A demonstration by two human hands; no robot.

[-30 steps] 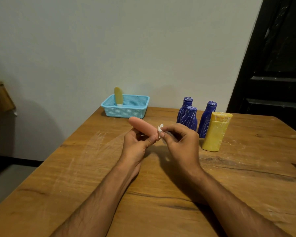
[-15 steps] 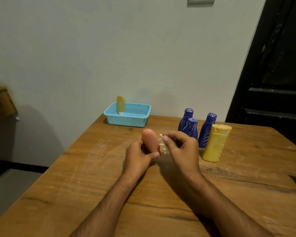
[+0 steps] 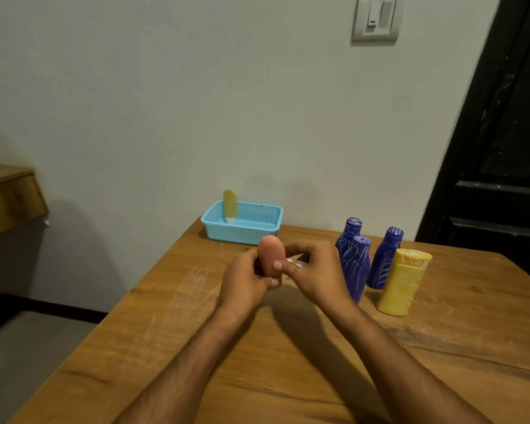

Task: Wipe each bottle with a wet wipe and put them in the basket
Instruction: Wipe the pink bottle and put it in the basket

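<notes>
Orange bottle held upright above the wooden table, near its middle. Gripped from the left by left hand, fingers curled round its lower part. Pressed from the right by right hand, fingers pinching a white wet wipe against its side. Farther off, blue basket with a yellow bottle standing inside. To the right, three blue bottles and a yellow flat bottle, close together.
</notes>
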